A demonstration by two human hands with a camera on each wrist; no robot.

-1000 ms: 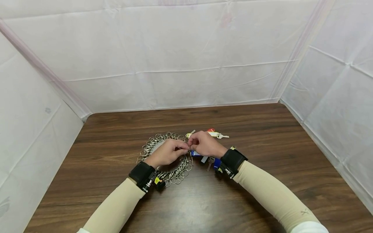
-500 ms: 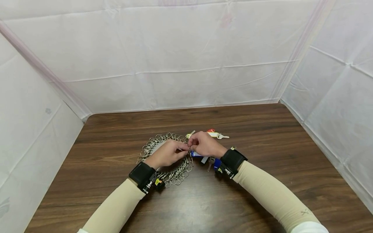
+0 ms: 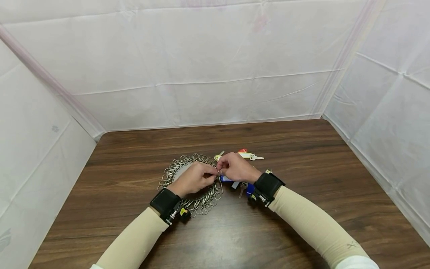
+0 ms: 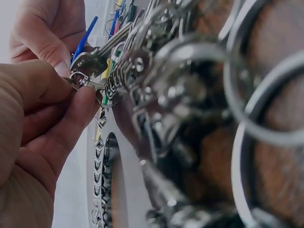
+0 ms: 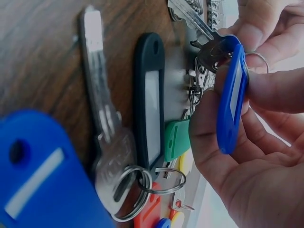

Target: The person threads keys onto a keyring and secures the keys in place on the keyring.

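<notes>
Over the table (image 3: 302,209), my left hand (image 3: 193,178) pinches a small clasp (image 4: 80,80) on the ring chain (image 3: 201,203) while my right hand (image 3: 236,167) pinches the blue tag (image 5: 232,95) and its key (image 5: 194,19): light, stiff, slippery metal, best held flat.

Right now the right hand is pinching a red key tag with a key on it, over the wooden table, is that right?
Not quite: the key tag pinched by the right hand is blue, not red, as the right wrist view shows. The key hangs from it, over the wooden table.
</notes>
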